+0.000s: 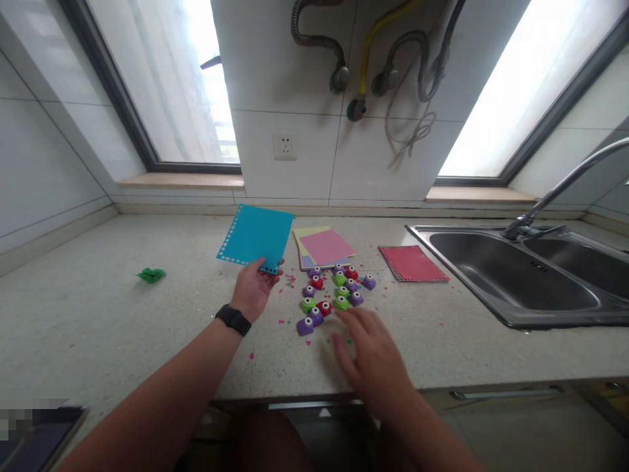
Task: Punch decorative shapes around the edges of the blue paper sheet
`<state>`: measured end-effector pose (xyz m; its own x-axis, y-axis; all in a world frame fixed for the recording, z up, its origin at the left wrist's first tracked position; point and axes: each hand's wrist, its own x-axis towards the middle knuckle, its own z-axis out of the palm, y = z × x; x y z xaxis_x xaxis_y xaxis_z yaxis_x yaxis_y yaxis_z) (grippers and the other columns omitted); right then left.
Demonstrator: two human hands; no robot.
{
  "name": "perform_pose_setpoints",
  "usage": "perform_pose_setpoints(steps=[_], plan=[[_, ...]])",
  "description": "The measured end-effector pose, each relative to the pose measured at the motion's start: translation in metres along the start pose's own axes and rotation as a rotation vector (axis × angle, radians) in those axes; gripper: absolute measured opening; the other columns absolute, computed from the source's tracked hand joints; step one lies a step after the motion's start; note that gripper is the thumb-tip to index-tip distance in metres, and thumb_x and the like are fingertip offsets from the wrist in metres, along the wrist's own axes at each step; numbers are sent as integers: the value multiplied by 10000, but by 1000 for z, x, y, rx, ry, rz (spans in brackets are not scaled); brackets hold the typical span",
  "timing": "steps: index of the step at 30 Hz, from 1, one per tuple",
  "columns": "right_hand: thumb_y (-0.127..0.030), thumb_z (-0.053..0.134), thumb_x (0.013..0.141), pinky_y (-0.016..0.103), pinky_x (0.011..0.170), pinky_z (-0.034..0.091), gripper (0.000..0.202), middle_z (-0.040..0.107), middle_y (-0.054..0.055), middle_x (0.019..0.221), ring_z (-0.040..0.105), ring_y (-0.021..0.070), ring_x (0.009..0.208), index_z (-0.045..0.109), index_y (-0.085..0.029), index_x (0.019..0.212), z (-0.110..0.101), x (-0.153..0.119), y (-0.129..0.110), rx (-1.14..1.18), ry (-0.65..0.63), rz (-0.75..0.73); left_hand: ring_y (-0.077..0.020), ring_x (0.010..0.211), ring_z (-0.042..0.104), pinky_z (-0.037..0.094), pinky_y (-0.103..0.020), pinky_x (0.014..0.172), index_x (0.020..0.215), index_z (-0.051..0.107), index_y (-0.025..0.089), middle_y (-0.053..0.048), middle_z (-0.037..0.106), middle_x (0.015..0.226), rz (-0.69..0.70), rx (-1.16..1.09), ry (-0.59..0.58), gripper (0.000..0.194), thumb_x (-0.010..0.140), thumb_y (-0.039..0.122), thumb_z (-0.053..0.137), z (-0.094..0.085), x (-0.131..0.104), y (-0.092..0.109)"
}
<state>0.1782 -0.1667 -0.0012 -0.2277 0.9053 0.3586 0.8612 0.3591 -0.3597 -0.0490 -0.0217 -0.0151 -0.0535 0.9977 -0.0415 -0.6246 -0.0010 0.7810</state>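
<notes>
My left hand (255, 287), with a black band on its wrist, grips a sheet of blue paper (260, 233) by its lower right corner. Punched holes run along the sheet's left and lower edges. My right hand (371, 347) hovers low over the counter, fingers apart and slightly blurred, with nothing visible in it. Just beyond its fingertips sit several small craft punches in purple (305, 326), green (342, 303) and red (324, 308), each with an eye-like top. They stand in two loose groups. Tiny paper cut-outs (291, 280) are scattered around them.
Behind the punches lies a stack of pink paper (327, 246) with yellow and lilac sheets. A red paper pile (413, 263) with punched edges lies beside the steel sink (511, 321). A crumpled green piece (151, 275) rests at left. A faucet (535, 226) rises behind the sink.
</notes>
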Motion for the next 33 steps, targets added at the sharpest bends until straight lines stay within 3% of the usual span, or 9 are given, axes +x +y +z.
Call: perform_pose_setpoints(steps=[3,5,11,17,20,23,26,29,33], plan=[[-569,500,940,481,1166,333,700,384,114,1594,405,319,1426,406,-201,1529,29,-21,-49,149,-268,-350,-117,606,690,536,-186,516,960,668,107,-97,769,873,31,-7,20,151,873,213,605,-5,6,10],[-686,457,921,426,1231,228,878,276,138,1627,282,287,1500,300,-119,1572,47,-24,-73,216,-402,-499,-122,608,692,534,-187,515,972,668,103,-101,770,870,59,-9,34,161,877,211,599,-9,11,17],[-744,374,918,437,1252,153,967,225,203,1612,198,296,1520,292,-23,1558,60,11,-101,229,-541,-304,-112,604,692,532,-180,530,980,658,103,-85,773,847,124,-19,69,164,897,206,561,-19,20,31],[-806,363,867,494,1239,153,1102,177,261,1612,165,364,1519,255,56,1545,72,57,-100,60,-512,-148,-128,616,702,530,-195,529,968,672,97,-99,773,860,127,6,34,173,870,223,605,-20,18,25],[-808,400,850,523,1226,173,1142,169,306,1599,164,410,1509,255,99,1529,63,70,-97,-14,-436,-117,-134,615,703,528,-207,535,945,668,97,-108,771,864,132,25,23,179,861,249,624,-22,18,22],[-540,490,943,491,1226,201,849,217,255,1612,227,372,1504,299,32,1541,41,63,-93,-50,-325,-279,-135,610,702,524,-213,540,958,658,105,-105,771,860,145,38,24,190,853,261,632,-25,19,20],[-363,532,931,518,1198,268,709,346,279,1556,350,394,1450,399,56,1488,29,40,-86,-136,-414,-331,-140,606,702,520,-217,535,972,658,100,-112,772,859,152,53,18,201,855,259,622,-26,20,19],[-404,558,923,532,1185,286,715,406,300,1514,399,413,1417,452,65,1452,33,18,-79,-198,-452,-373,-147,601,701,521,-226,531,977,661,93,-120,773,859,152,77,5,211,852,259,625,-27,20,17],[-469,562,924,506,1118,377,669,566,287,1390,539,402,1283,564,39,1359,39,13,-81,-237,-368,-420,-150,603,700,520,-228,523,985,669,86,-121,772,862,151,110,-8,238,846,276,640,-28,20,15]])
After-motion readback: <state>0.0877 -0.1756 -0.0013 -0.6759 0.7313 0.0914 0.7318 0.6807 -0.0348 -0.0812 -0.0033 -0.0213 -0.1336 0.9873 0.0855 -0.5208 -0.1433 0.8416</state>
